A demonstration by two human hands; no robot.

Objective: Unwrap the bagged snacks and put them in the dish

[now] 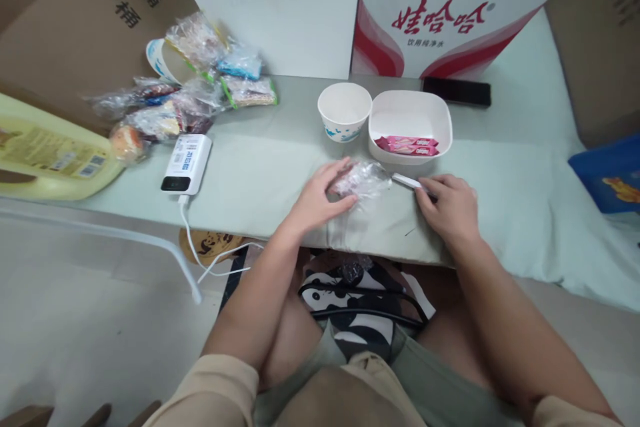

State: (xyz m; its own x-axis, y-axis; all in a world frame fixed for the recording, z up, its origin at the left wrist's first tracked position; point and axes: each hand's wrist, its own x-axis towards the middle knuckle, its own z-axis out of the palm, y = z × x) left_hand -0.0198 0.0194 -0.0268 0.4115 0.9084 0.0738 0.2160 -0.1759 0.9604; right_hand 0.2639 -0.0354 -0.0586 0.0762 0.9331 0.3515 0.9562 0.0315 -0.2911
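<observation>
My left hand curls around a clear plastic-wrapped packet with something reddish inside, lying at the table's front edge. In my right hand is a slim white knife-like tool, its tip pointing left toward the packet; its exact kind is unclear. Just behind the packet stand a white paper cup with blue print and a white rectangular bowl. Pink-wrapped snack bars lie in the bowl.
Several wrapped snacks pile up at left around a tipped paper cup. Nearby are a white power bank with a cable and a yellow jug. A black phone lies before a white-and-red carton. At right is a blue package.
</observation>
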